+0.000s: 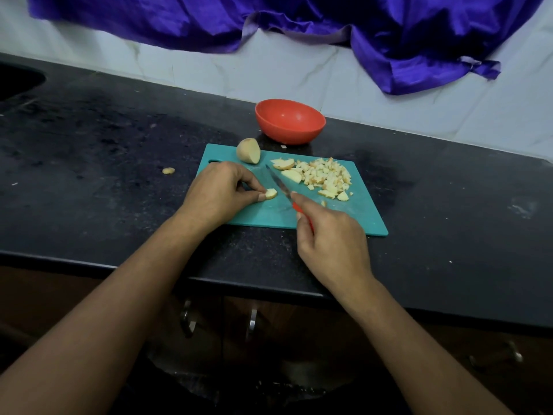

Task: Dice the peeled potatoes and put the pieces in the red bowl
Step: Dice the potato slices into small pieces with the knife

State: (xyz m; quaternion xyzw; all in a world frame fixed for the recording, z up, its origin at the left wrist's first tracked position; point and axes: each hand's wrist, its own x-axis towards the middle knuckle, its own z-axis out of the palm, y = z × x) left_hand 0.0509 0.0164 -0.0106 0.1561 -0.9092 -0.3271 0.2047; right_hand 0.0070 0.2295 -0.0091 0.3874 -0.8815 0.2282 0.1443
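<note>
Left hand is mine on the teal cutting board, fingertips pinching a small potato slice flat against the board near its middle. Right hand is wrapped tight around the red handle of a knife, index finger along the top, blade angled up and away, its edge just beside the pinched slice; can't tell if the blade touches it. Diced potato pile sits on the right half of the board, with a few bigger slices at its left edge, close to the knife tip. A potato half rests at the board's far left corner, cut face toward the pile. Red bowl stands on the dark table just behind the board, apart from it, nothing visible inside. One stray potato bit lies on the table left of the board. Purple cloth hangs on the wall behind.
</note>
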